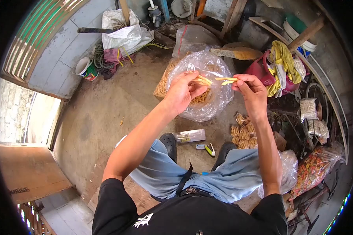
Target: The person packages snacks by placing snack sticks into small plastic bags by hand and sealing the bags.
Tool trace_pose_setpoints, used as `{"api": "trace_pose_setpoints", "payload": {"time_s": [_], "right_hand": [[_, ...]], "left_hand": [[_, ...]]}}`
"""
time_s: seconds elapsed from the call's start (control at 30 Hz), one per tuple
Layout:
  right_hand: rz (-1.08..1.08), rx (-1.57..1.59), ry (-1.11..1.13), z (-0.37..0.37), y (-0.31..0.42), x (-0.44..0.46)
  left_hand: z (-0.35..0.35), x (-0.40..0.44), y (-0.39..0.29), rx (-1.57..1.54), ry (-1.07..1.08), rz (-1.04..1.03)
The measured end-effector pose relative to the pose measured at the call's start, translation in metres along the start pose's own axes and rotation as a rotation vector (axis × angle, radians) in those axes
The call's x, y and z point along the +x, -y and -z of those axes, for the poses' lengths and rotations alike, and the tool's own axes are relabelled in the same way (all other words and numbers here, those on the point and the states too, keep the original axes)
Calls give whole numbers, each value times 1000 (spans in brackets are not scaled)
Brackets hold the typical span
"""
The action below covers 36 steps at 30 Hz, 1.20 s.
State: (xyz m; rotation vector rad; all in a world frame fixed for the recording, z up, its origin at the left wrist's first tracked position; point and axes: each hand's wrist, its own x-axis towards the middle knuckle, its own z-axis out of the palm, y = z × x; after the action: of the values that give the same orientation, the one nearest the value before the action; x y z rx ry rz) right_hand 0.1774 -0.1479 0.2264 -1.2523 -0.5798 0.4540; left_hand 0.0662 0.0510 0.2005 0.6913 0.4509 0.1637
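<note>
Over the floor, my left hand (181, 93) pinches a few thin yellow-brown snack sticks (204, 80) between its fingertips. Facing it across a small gap, my right hand (253, 91) grips more pale yellow snack sticks (226, 79) with thumb and fingers. Beneath both hands stands an open clear plastic bag (213, 111), with brown stick snacks (199, 98) showing inside. Part of its contents is hidden by my left hand. A fuller bag of the same snacks (163, 83) leans behind it.
Between my shoes lie a stack of clear packets (190, 135), a small blue-grey object (200, 146) and a green-and-white tool (211, 149). Filled snack packets (244, 133) are piled right. A red tub (262, 70) holds yellow cloth. A white sack (123, 35) and paint bucket (86, 69) stand left.
</note>
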Motion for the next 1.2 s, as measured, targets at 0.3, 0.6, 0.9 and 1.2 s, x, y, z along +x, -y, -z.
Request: {"api": "trace_pose_setpoints", "payload": {"time_s": [0.3,0.6,0.9,1.2], "right_hand": [[104,-22,-34,2,4,-4],[226,-134,-120,-9,-14,-9],[195,-246,-172,-7,-18,-8],[75,-208,-222,-10,-13,-12]], "left_hand": [[-9,-6,-2,27,2,0],[-14,-8,7,104,63,16],[-15,-11,10,115,234,8],[-20,-14,10,212,243,-48]]}}
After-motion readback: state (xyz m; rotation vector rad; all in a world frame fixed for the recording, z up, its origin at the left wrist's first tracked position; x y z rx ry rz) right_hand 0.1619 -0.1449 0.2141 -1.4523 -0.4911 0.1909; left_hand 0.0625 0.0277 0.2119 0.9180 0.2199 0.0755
